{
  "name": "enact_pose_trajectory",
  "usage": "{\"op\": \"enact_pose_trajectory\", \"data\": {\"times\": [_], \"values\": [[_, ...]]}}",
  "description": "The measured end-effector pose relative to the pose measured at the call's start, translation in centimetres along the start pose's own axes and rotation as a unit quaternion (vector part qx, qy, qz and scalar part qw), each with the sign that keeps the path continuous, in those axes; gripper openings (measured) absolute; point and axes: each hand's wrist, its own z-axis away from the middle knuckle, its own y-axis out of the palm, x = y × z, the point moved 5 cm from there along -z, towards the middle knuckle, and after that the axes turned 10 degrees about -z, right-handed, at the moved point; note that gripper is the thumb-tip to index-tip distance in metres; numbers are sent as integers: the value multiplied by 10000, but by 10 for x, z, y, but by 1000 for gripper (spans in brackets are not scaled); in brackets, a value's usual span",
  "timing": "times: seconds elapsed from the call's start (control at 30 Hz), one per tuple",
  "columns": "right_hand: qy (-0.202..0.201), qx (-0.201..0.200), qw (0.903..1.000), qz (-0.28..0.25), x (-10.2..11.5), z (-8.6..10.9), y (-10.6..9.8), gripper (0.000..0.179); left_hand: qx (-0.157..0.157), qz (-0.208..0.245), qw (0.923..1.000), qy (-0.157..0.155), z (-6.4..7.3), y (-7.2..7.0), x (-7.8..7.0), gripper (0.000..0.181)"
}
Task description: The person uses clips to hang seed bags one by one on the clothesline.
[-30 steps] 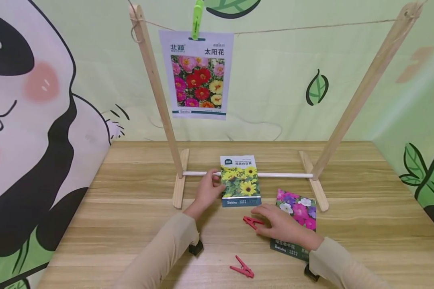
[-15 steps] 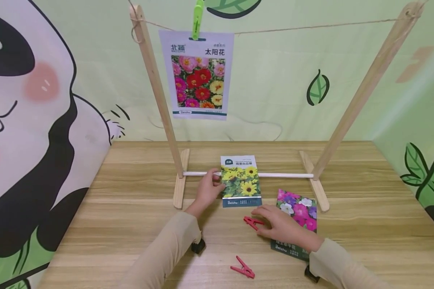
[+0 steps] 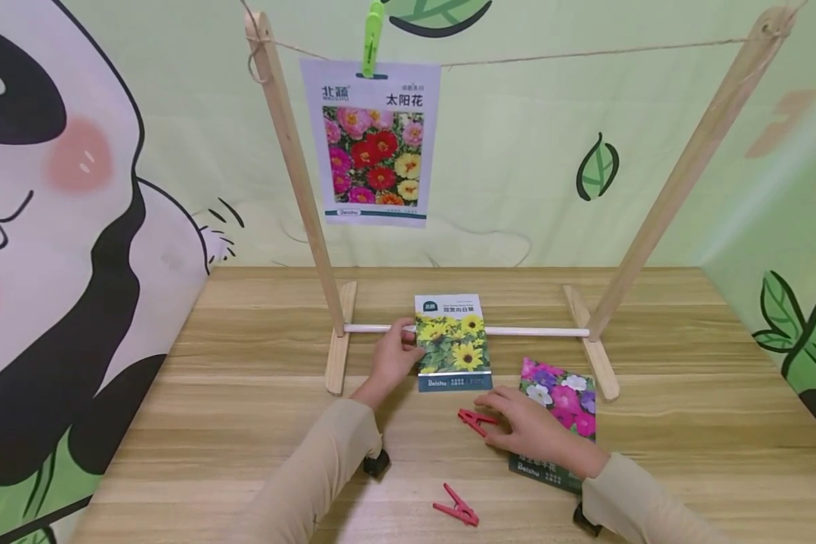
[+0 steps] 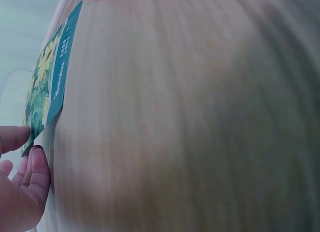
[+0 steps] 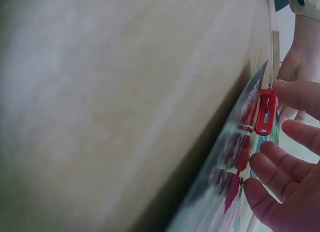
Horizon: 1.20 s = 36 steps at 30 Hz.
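Observation:
A seed packet with yellow sunflowers lies across the rack's white bar. My left hand pinches its left edge; in the left wrist view the thumb is on one side and the fingers on the other. My right hand hovers over a second packet with pink and purple flowers, covering part of it. Beside its thumb and index finger sits a red clothespin. The right wrist view shows that hand's fingers loosely spread, with the red clothespin near the thumb tip.
Another red clothespin lies at the table's front. Wooden posts carry a twine line. From it hangs a packet with red and pink flowers, held by a green clothespin. A panda-printed backdrop stands behind.

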Motion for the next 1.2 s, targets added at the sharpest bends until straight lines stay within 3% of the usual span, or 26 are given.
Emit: {"op": "enact_pose_trajectory", "data": {"times": [0.63,0.9,1.2], "values": [[-40,34,9999,145,-1,1,0,45,-22,-80,9999,130,1,1,-2,57],[-118,-24,9995,305,1,2,0,45,-92,-175,9993,312,3,-3,-2,58],[-221,-100,9984,508,2,1,0,40,-6,-228,9994,273,4,-8,4,67]]}}
